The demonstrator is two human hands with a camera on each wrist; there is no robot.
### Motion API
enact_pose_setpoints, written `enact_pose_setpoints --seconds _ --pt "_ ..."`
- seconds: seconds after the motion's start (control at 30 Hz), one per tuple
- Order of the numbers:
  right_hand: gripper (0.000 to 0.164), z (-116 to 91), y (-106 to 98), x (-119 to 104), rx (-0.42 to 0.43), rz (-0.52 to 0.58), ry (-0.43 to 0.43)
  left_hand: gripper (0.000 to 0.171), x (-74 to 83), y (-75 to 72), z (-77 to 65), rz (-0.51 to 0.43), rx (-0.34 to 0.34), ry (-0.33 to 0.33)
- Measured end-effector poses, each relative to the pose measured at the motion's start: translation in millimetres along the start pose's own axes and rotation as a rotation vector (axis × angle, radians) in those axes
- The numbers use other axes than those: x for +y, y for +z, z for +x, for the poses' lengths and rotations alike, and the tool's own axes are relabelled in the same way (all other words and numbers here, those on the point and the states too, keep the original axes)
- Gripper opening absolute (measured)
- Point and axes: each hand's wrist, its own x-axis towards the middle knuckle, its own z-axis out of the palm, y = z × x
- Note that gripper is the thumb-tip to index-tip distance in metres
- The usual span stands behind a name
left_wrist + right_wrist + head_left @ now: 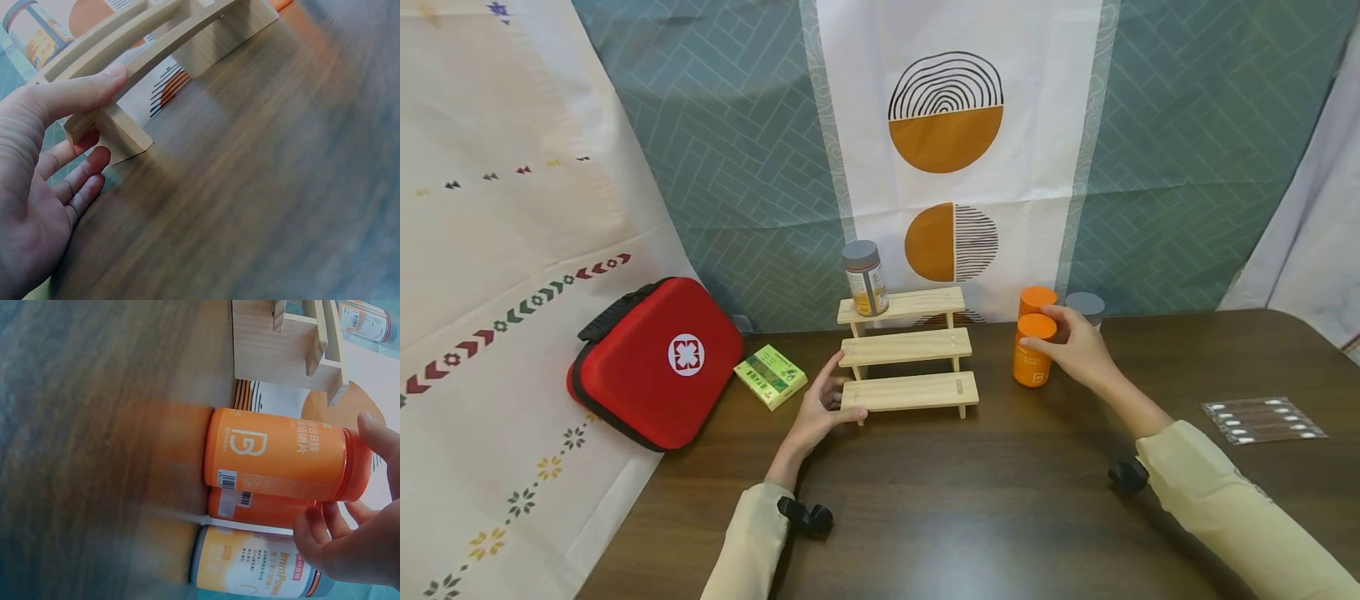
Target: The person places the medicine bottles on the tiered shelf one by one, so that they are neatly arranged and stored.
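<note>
A three-step wooden display rack (910,392) stands mid-table. At its left end my left hand (816,411) grips it, thumb (94,90) on the lowest step and fingertips round the end. A bottle with a grey lid (867,279) stands on the top step, at the left. Right of the rack, my right hand (1078,346) holds the front orange bottle (275,453) by its lid, thumb on one side and fingers on the other. A second orange bottle (265,508) is close behind it, partly hidden. Beside that stands another grey-lidded bottle (250,562), mostly covered by the hand in the head view.
A red first-aid case (655,367) leans by the patterned cloth at the left. Between it and the rack lies a yellow-green box (771,377). A clear pack of cotton swabs (1264,419) lies on the brown table (970,508) at the right. Patterned cloth hangs along the back edge.
</note>
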Motion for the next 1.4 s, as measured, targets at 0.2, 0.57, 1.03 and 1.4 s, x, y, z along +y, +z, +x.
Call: enact_pose_setpoints --seconds 0.2,0.57,1.03,1.4 --pt "0.072 0 3 1 -0.018 0.03 0.014 0.101 -2.0 0.5 0.2 -0.005 0.001 -0.008" --pt "0.073 6 2 -1 -0.023 0.06 0.048 0.1 1.4 -1.7 3.7 0.003 0.006 0.002" --pt "0.071 5 0 -8 -0.003 0.051 0.032 0.101 0.1 0.2 6.1 0.014 -0.005 0.003" --pt "0.073 13 -11 -53 -0.026 0.071 0.006 0.101 -2.5 0.5 1.1 0.009 0.001 -0.016"
